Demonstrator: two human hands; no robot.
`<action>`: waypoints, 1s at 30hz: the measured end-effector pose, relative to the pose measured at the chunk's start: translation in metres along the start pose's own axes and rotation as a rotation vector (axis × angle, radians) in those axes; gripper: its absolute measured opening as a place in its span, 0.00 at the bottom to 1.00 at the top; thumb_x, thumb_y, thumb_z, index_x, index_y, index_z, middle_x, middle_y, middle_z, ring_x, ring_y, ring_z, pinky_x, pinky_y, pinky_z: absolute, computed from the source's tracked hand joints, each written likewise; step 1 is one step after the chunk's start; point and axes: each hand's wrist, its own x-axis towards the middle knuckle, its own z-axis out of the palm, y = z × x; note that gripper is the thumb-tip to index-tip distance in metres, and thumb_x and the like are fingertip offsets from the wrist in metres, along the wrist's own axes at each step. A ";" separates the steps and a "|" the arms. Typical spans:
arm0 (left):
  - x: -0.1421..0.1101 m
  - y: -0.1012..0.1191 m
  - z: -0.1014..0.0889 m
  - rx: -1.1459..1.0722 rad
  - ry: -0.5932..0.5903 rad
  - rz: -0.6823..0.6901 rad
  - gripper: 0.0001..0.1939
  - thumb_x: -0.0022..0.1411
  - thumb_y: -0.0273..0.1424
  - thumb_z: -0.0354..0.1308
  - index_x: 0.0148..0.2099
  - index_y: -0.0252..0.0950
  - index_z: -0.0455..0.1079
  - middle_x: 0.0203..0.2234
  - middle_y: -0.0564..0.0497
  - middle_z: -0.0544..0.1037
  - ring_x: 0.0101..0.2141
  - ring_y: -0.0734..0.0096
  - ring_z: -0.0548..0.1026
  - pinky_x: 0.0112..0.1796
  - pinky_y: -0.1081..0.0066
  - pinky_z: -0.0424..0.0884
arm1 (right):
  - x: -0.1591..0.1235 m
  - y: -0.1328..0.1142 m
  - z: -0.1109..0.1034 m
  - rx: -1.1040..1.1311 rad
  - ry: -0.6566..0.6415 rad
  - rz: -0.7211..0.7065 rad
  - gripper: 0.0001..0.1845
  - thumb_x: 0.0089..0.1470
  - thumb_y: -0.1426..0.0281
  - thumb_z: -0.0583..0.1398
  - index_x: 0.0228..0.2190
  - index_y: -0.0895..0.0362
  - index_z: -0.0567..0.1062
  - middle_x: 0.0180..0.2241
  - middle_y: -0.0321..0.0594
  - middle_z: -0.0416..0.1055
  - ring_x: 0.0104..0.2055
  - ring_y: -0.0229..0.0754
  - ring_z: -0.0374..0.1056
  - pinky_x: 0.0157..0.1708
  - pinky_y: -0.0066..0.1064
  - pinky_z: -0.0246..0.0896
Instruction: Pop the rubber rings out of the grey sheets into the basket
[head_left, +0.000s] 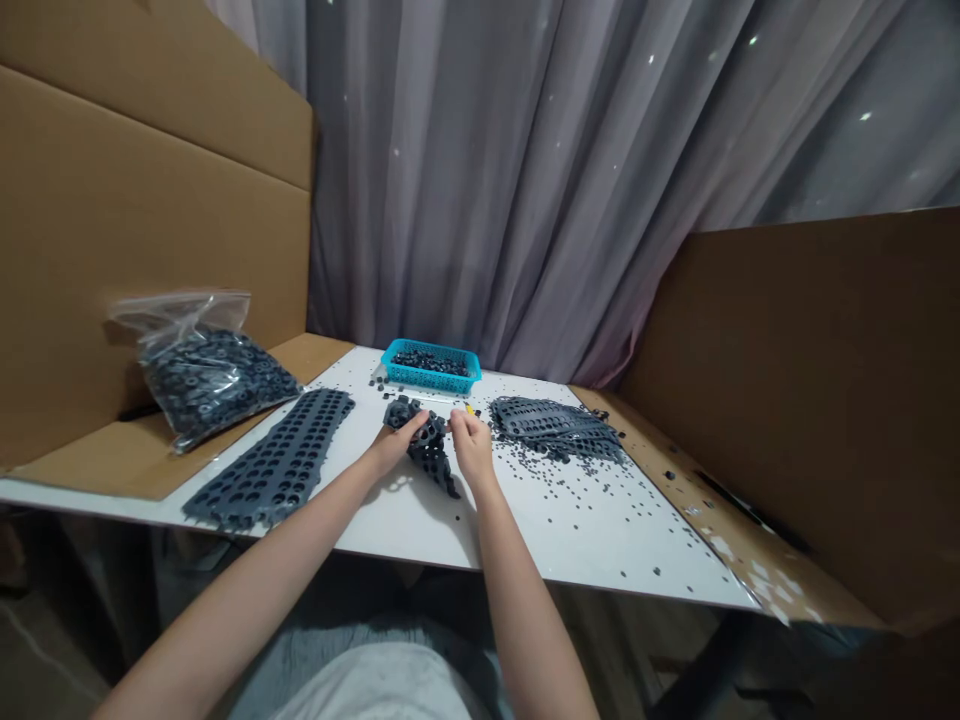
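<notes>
Far left, a cardboard panel stands behind a brown cardboard ledge, and a clear zip bag of dark grey ring-shaped pieces lies on that ledge, slumped against the panel; next along, a long dark grey perforated sheet lies flat on the white counter, holes in neat rows; behind it, a blue plastic basket sits near the counter's back edge, holding a heap of small dark pieces; mid-counter, the left hand and right hand are close together but apart, both at a twisted perforated strip, the left pinching its upper part, the right's fingers meeting its upper edge, whether gripping or not can't be told, with the strip's lower end reaching down to the counter; a tiny yellow item lies just beyond the right hand, too small to name; further right, a pile of perforated sheets sits among scattered small dark square bits; a cardboard panel closes off the far right, a grey curtain hanging behind everything
</notes>
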 end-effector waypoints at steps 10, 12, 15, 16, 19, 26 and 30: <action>-0.004 -0.003 -0.003 0.098 -0.009 -0.008 0.15 0.42 0.41 0.67 0.26 0.34 0.74 0.24 0.48 0.77 0.32 0.63 0.73 0.34 0.71 0.65 | -0.008 0.003 0.005 -0.293 -0.244 -0.093 0.19 0.58 0.60 0.48 0.20 0.56 0.63 0.19 0.33 0.60 0.24 0.36 0.57 0.27 0.28 0.50; -0.003 -0.004 -0.003 0.053 -0.025 -0.028 0.16 0.42 0.42 0.67 0.25 0.34 0.72 0.22 0.50 0.75 0.29 0.66 0.72 0.32 0.71 0.65 | -0.008 0.004 0.008 -0.192 -0.257 -0.041 0.19 0.56 0.58 0.50 0.20 0.56 0.63 0.18 0.32 0.59 0.23 0.35 0.56 0.25 0.27 0.50; -0.002 -0.002 0.000 -0.039 -0.087 -0.073 0.17 0.42 0.41 0.67 0.21 0.34 0.68 0.16 0.54 0.70 0.21 0.73 0.68 0.26 0.74 0.63 | -0.008 0.003 0.013 0.104 -0.309 0.154 0.19 0.50 0.54 0.54 0.20 0.56 0.62 0.15 0.28 0.51 0.18 0.32 0.48 0.18 0.25 0.43; -0.002 0.000 0.001 -0.074 -0.115 -0.094 0.18 0.43 0.41 0.67 0.20 0.34 0.66 0.15 0.56 0.68 0.19 0.76 0.66 0.23 0.75 0.62 | -0.008 0.003 0.015 0.232 -0.327 0.233 0.19 0.48 0.54 0.56 0.20 0.55 0.60 0.15 0.26 0.48 0.16 0.30 0.43 0.16 0.24 0.39; -0.004 0.009 0.002 -0.177 -0.184 -0.161 0.20 0.46 0.40 0.65 0.18 0.34 0.61 0.12 0.57 0.64 0.15 0.80 0.61 0.18 0.77 0.59 | -0.007 -0.001 0.017 0.554 -0.330 0.385 0.22 0.44 0.55 0.59 0.18 0.54 0.55 0.14 0.23 0.41 0.14 0.28 0.34 0.14 0.23 0.31; -0.003 0.025 0.002 -0.383 -0.168 -0.177 0.19 0.59 0.34 0.55 0.20 0.36 0.55 0.11 0.60 0.58 0.13 0.85 0.58 0.17 0.82 0.61 | 0.000 -0.010 0.005 0.801 -0.051 0.273 0.19 0.53 0.61 0.52 0.19 0.54 0.49 0.16 0.25 0.39 0.16 0.32 0.32 0.14 0.23 0.34; -0.001 0.024 0.002 -0.395 -0.132 -0.166 0.16 0.57 0.33 0.56 0.21 0.36 0.58 0.12 0.59 0.63 0.14 0.82 0.63 0.21 0.80 0.66 | -0.001 -0.002 0.007 0.420 -0.014 0.243 0.19 0.52 0.56 0.51 0.19 0.53 0.53 0.15 0.26 0.41 0.16 0.32 0.36 0.15 0.25 0.36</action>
